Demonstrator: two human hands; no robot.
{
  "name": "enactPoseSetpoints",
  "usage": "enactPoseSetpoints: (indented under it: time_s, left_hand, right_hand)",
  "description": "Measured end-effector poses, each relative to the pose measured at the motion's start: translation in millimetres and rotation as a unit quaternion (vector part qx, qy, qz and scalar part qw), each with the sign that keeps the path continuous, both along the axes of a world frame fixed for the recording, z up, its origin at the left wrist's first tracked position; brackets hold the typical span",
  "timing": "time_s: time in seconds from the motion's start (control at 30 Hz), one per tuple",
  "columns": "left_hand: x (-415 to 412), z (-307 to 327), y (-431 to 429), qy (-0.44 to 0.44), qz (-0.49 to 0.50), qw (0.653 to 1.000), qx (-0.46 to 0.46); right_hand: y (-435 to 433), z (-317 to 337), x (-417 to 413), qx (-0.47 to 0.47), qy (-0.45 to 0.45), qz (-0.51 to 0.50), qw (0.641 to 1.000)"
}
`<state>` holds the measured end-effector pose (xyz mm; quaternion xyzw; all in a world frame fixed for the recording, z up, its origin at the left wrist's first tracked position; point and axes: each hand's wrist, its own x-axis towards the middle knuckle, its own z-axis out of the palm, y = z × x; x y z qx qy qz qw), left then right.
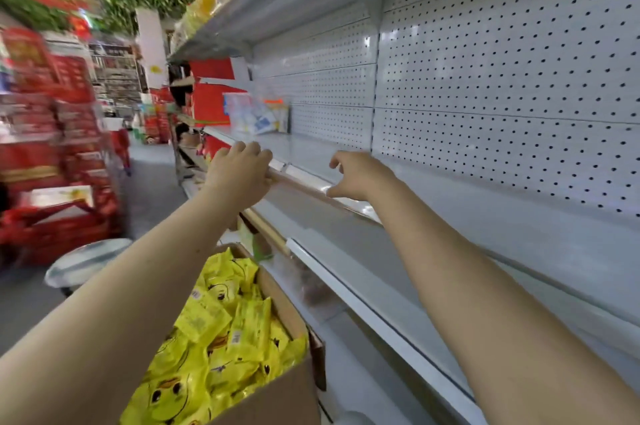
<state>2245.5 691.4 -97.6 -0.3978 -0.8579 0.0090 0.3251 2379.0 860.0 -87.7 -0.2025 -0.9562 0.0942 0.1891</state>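
A white metal shelf (304,151) runs across the middle of the head view, with a perforated back panel behind it. My left hand (240,172) grips the shelf's front edge strip (304,182), fingers curled over the top. My right hand (360,175) hovers just right of it at the same edge, thumb near the strip and fingers loosely spread, holding nothing. Below my arms stands an open cardboard box (277,289) filled with several yellow snack packets (221,331) printed with smiling faces.
A few white and blue packets (256,113) and red boxes (211,99) sit at the shelf's far left end. A lower shelf (363,303) juts out under my right arm. Red displays (52,147) and a round white stool (86,260) stand across the aisle on the left.
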Motion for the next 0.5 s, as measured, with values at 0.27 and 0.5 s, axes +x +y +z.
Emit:
enactPoseSetpoints:
  time_s: [0.27,0.5]
  left_hand:
    - [-52.2,-108.9,-110.6,-0.081,0.114,0.99,0.001]
    - [-67.1,-233.0,-163.4,-0.209,0.166,0.964,-0.003]
  right_hand:
    - [-74.2,-89.2,-75.8,0.001,-0.106,0.093,0.99]
    - [-106.2,-206.5,-103.1,-0.019,-0.203,0.124,0.971]
